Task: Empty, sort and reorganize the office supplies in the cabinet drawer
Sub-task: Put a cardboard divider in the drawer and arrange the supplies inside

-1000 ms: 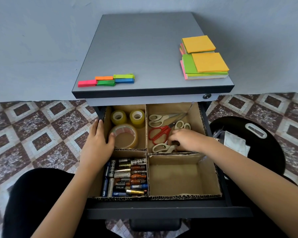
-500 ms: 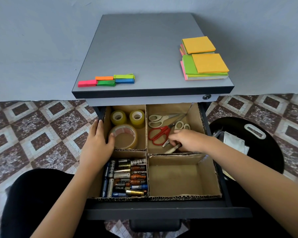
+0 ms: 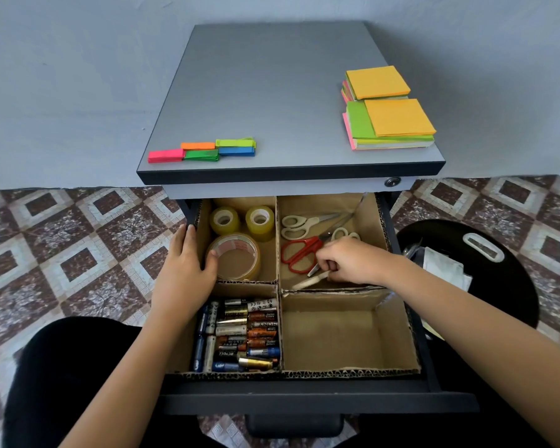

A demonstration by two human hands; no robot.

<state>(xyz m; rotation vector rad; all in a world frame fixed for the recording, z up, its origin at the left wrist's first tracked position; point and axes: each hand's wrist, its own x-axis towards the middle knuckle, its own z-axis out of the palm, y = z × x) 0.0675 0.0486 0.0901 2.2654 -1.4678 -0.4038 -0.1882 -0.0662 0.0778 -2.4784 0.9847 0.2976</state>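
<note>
The open drawer [image 3: 304, 402] holds a cardboard organizer [image 3: 349, 371] with four compartments. Back left has two small tape rolls [image 3: 225, 219] and a large tape roll [image 3: 236, 257]. Several batteries [image 3: 240, 334] fill the front left. Back right holds red scissors [image 3: 299, 252] and beige scissors [image 3: 296, 223]. My right hand [image 3: 353, 261] is in that compartment, closed on another beige pair of scissors [image 3: 309, 281] tipped on edge. My left hand [image 3: 181, 273] grips the organizer's left wall, thumb inside touching the large roll. The front right compartment [image 3: 330, 337] holds nothing.
On the grey cabinet top [image 3: 272, 92] lie coloured page flags [image 3: 201, 151] at the front left and sticky note stacks [image 3: 392, 124] at the right. A black round stool [image 3: 498, 286] with a white cloth [image 3: 443, 266] stands right of the drawer. The floor is tiled.
My right hand has closed on the beige scissors near the compartment's front wall and turned them on edge. My left hand has stayed on the organizer's wall.
</note>
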